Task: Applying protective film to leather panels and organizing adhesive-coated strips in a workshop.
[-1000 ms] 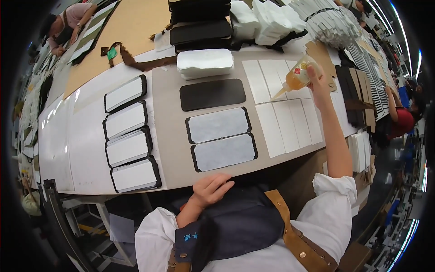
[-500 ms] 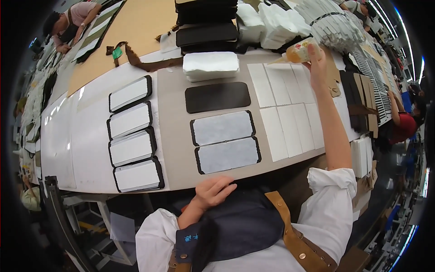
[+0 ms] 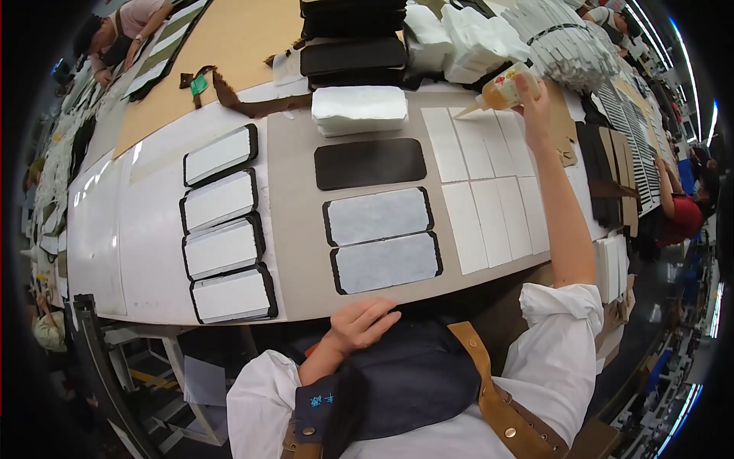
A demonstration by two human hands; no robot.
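Observation:
My right hand [image 3: 534, 103] is wrapped round a clear squeeze bottle [image 3: 499, 91] of amber liquid. The bottle is tipped, its thin nozzle [image 3: 467, 112] pointing left and down over the far ends of the white rectangular strips [image 3: 483, 205]. Those strips lie side by side in two rows on a grey board [image 3: 294, 229]. Near the table's front edge rests my left hand [image 3: 362, 323], holding nothing, its fingers loosely bent. Beyond it lie two black-edged panels with pale grey faces [image 3: 386, 262], then a plain black panel [image 3: 370, 164].
A white stack [image 3: 359, 109] and a tall black stack [image 3: 353, 57] stand at the back. Several black-edged white pieces [image 3: 222, 248] form a column on the left. Bundled white strips [image 3: 569, 50] sit far right. Other people work around the table.
The bottle in my right hand has tilted further, and its nozzle tip has moved slightly right and lower over the strips. My left hand has stayed in place.

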